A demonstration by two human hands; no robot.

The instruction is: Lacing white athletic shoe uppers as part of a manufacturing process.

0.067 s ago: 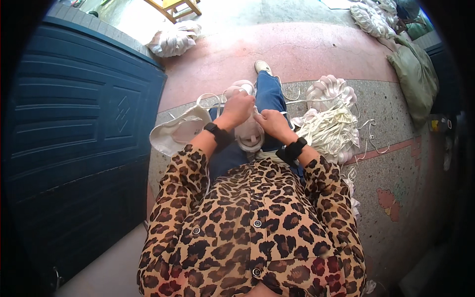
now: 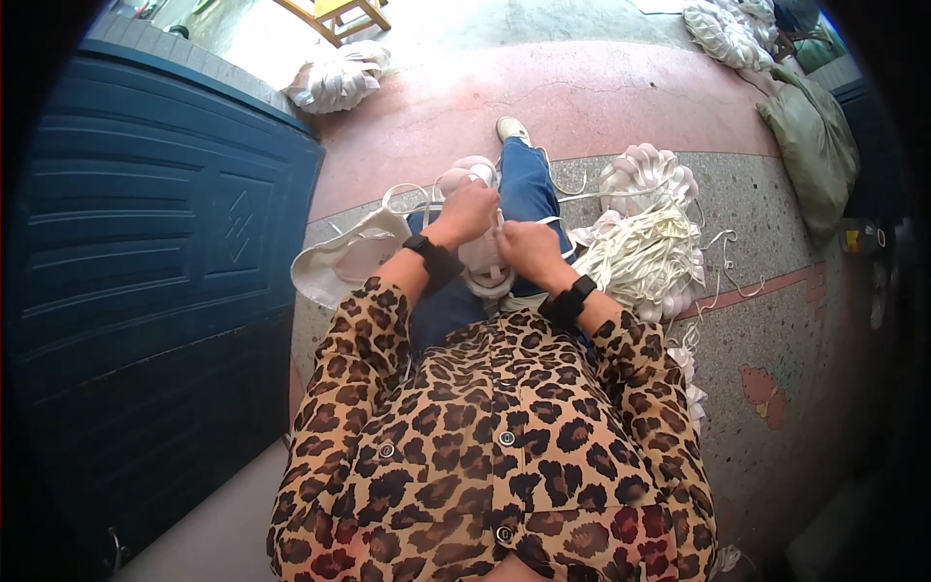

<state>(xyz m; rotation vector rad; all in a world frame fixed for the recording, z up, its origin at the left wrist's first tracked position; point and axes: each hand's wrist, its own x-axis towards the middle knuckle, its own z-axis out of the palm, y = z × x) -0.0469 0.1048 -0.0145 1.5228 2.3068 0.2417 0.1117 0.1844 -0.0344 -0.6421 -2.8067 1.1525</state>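
A pale pink-and-white shoe upper lies across my lap, partly hidden under my hands. My left hand is closed above it, its fingertips pinched on a white shoelace. Close on the right, my right hand is also closed, thumb and finger pressed on the same short stretch of lace. The exact grip is small and partly covered. Beyond my left hand, a stack of scalloped pale uppers shows. A white loop of lace or strap curves out to the left.
A heap of cream shoelaces lies right of my leg, beside bundled uppers. To the left are an open white cloth bag and a blue door. Farther off stand a wooden stool, another bundle and a green sack.
My right hand has shifted slightly up and left, closer to my left hand, and turned with its back more upward. My left hand stays nearly in place.
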